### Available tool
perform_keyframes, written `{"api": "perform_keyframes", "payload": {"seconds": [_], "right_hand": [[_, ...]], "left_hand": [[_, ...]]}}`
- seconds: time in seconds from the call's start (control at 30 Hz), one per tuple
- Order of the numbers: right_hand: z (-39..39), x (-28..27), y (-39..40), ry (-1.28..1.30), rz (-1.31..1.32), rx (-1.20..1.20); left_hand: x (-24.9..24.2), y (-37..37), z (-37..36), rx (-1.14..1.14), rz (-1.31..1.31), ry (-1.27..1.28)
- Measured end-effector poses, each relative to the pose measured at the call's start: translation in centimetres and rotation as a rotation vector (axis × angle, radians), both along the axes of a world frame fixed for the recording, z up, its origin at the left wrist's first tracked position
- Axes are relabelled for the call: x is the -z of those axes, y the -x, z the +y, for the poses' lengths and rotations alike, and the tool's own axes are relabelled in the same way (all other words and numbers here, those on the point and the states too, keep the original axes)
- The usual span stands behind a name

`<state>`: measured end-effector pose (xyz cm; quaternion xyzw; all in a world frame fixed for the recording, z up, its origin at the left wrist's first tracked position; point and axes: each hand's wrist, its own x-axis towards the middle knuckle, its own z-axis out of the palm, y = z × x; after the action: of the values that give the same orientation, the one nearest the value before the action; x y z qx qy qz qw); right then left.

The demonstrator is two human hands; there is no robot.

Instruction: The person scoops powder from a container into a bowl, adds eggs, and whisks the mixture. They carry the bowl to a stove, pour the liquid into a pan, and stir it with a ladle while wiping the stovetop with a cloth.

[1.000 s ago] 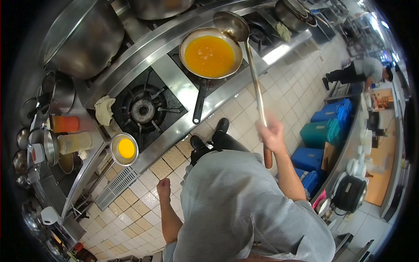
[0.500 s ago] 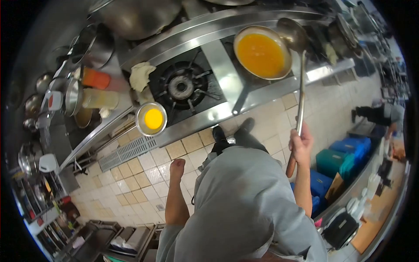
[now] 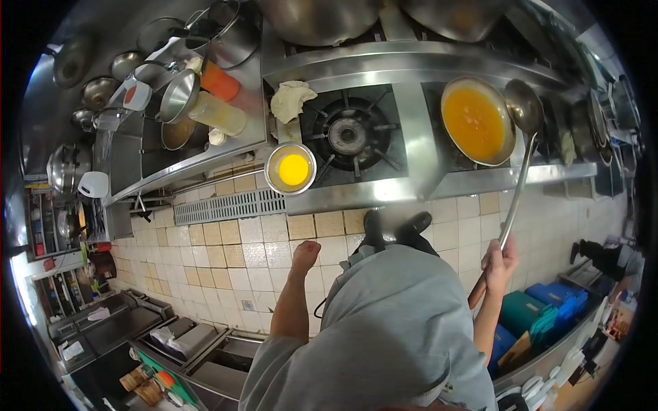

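My right hand (image 3: 499, 266) is closed around the long handle of a ladle (image 3: 524, 106). The ladle's metal bowl is at the right rim of a round pan (image 3: 508, 146) on the stove, overlapping it in this view. Orange-yellow liquid (image 3: 473, 123) with some paler patches fills the pan. My left hand (image 3: 306, 255) hangs over the floor, fingers curled into a fist, with nothing showing in it. Nearest to it, at the stove's front left corner, is a metal bowl (image 3: 269, 179) holding bright yellow liquid.
Left of the pan is a bare burner (image 3: 347, 134), with a crumpled cloth (image 3: 291, 101) beside it. Bottles, one with orange contents (image 3: 219, 83), stand on the left counter. Large pots (image 3: 319, 17) line the back. Blue and green bins (image 3: 526, 316) and another person (image 3: 603, 259) are at right.
My view has turned, so the stove and pans appear further right. The ladle stays in my right hand beside the pan. My left hand is still a fist.
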<state>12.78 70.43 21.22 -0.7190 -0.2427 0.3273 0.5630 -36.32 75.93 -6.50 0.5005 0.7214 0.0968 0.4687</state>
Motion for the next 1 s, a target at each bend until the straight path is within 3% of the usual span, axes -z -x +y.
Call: {"api": "perform_keyframes", "payload": {"seconds": [0.2, 0.3, 0.43, 0.5, 0.63, 1.0], "right_hand": [[0.2, 0.3, -0.3, -0.024, -0.041, -0.035], [0.3, -0.2, -0.2, 0.004, -0.035, -0.032], [0.2, -0.6, -0.5, 0.028, 0.048, -0.015], [0.2, -1.0, -0.5, 0.056, 0.044, -0.006], [-0.2, -0.9, -0.7, 0.023, 0.049, 0.034], [-0.3, -1.5, -1.0, 0.056, 0.102, 0.012]], "left_hand": [[0.4, 0.3, -0.2, 0.082, 0.055, -0.039], [-1.9, -0.6, 0.0, 0.078, 0.018, -0.039], [1.9, 0.7, -0.6, 0.124, -0.033, -0.07], [0.0, -0.6, -0.1, -0.011, -0.04, 0.027], [3.9, 1.3, -0.3, -0.036, -0.103, 0.078], [1.7, -0.4, 0.9, -0.073, -0.144, 0.168]]}}
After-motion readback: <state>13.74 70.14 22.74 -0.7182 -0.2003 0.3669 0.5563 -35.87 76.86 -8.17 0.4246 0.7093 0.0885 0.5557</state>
